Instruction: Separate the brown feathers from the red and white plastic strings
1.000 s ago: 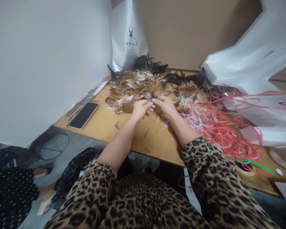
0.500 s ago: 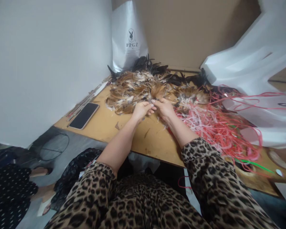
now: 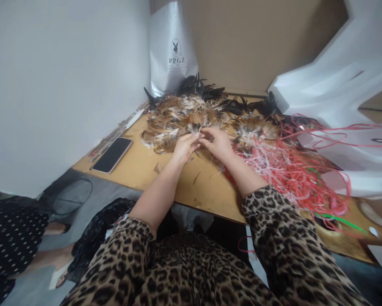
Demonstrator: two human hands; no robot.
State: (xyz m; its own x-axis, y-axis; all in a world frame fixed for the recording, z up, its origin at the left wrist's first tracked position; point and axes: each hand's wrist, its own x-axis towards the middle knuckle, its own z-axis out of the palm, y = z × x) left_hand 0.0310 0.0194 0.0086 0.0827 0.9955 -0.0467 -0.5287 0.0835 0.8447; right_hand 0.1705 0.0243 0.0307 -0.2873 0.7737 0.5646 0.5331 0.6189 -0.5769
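Observation:
Near the front edge of a heap of brown and white feathers (image 3: 168,119), my two hands meet fingertip to fingertip. My left hand (image 3: 185,148) is closed in a pinch, with a small tuft of feathers (image 3: 195,126) showing just beyond its fingertips. Thumb and forefinger of my right hand (image 3: 219,143) close in at the same spot, touching the left fingertips. The quill ends between the fingers are too small to make out. Black feathers (image 3: 199,88) lie along the back of the heap.
A tangle of red and pink plastic ribbon (image 3: 292,174) covers the table's right side. A phone (image 3: 112,155) lies on the wooden table (image 3: 146,170) at left. White bags (image 3: 173,51) stand behind and at right. Another person's dotted garment (image 3: 14,238) shows at lower left.
My right hand's fingers have shifted slightly left and bent over the left fingertips. The left hand has moved a little left. The person at lower left has shifted slightly.

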